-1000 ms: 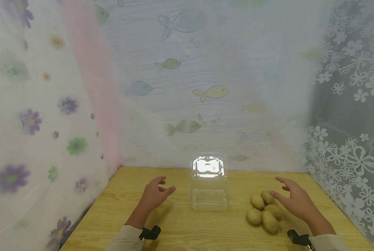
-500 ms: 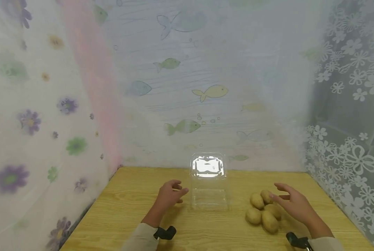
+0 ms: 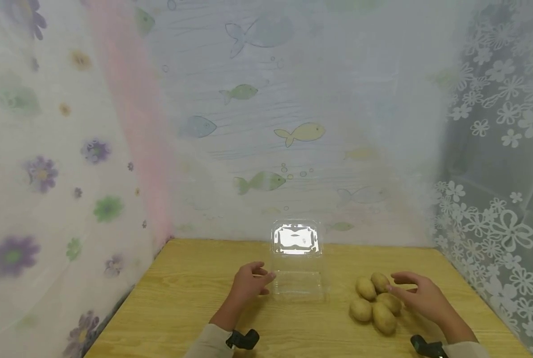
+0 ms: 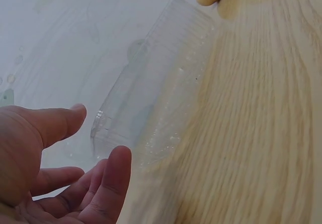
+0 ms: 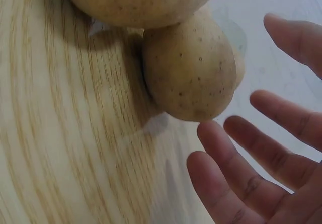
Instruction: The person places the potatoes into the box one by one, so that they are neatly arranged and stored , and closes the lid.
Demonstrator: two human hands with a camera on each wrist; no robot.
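Note:
A clear plastic clamshell box (image 3: 299, 284) stands on the wooden table, its lid (image 3: 296, 239) raised at the back and shining with glare. My left hand (image 3: 249, 286) is at the box's left side, thumb and fingers spread. In the left wrist view, that hand (image 4: 70, 178) holds nothing, with its fingertips close by the transparent wall of the box (image 4: 146, 88). Several potatoes (image 3: 384, 317) lie in a cluster to the right. Beside them hovers my right hand (image 3: 420, 298). The right wrist view has its loosely bent fingers right by one potato (image 5: 188, 70), gripping nothing.
The wooden table (image 3: 168, 303) reaches back to a fish-printed curtain (image 3: 230, 199). A flowered curtain (image 3: 65, 209) borders the left, and a sheer one with white flowers (image 3: 508, 233) borders the right. Black wrist mounts (image 3: 243, 339) sit under both wrists.
My left hand has moved right, from open table to the box's left edge. The right hand has lowered slightly beside the potatoes. Box and potatoes stay where they were.

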